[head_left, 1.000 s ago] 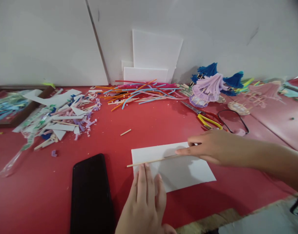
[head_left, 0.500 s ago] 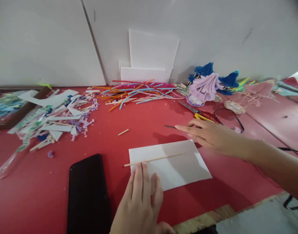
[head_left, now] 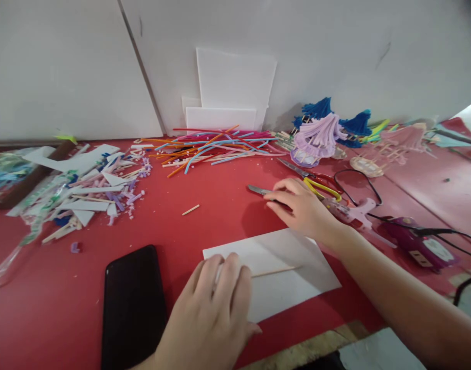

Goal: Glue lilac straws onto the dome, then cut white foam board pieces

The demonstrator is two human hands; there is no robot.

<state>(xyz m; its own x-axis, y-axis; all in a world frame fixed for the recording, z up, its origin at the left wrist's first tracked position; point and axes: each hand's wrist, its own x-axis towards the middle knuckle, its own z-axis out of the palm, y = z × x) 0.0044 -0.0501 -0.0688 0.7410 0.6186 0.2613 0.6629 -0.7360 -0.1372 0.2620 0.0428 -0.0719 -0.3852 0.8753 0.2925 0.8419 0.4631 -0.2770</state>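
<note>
My left hand (head_left: pixel 214 303) curls over the left part of a thin wooden stick (head_left: pixel 276 272), its fingers bent and closed around it. The stick's left end is hidden under the hand. Beneath them lies a white rectangular sheet (head_left: pixel 293 295) on the red tabletop. My right hand (head_left: pixel 299 208) is beyond the sheet's far edge, its fingers closed on a craft knife (head_left: pixel 258 190) with the blade pointing left. Most of the knife's handle is covered by the fingers.
A black phone (head_left: pixel 133 308) lies left of my left hand. Scraps (head_left: pixel 100 190) heap at left; coloured pipe cleaners (head_left: pixel 220 146) lie at the back. Pliers (head_left: pixel 320 187), a glue gun (head_left: pixel 355 211), a purple box (head_left: pixel 416 244) and a lilac umbrella-like craft (head_left: pixel 320 139) are right.
My right hand with the craft knife has moved slightly left and lower to the table. My left hand has gone from flat fingers to a curl, and the stick has shifted towards me.
</note>
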